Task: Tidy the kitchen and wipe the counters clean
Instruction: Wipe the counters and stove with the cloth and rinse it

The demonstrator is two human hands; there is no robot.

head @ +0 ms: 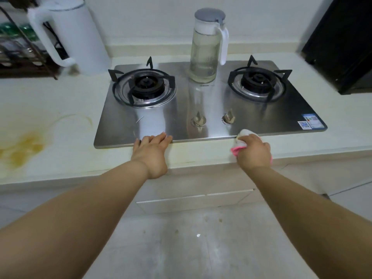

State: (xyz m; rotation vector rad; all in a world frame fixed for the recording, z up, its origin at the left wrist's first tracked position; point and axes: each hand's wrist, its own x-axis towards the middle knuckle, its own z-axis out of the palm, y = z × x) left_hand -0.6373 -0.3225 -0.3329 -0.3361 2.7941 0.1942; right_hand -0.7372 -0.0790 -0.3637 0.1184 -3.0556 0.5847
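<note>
A pale counter (60, 109) carries a steel two-burner gas stove (298, 111). My right hand (254, 153) grips a bunched pink and white cloth (239, 144) against the counter strip at the stove's front edge, right of the middle. My left hand (152, 150) rests on the counter's front with straight fingers touching the stove's front rim. A yellow-brown stain (26, 148) spreads over the counter at the far left, with a faint ring mark beside it.
A clear water jug (207, 47) with a grey lid stands on the stove between the burners. A white electric kettle (68, 35) sits back left, beside a dark wire rack (18, 47). A black appliance (342, 43) fills the back right. Drawers lie below the counter.
</note>
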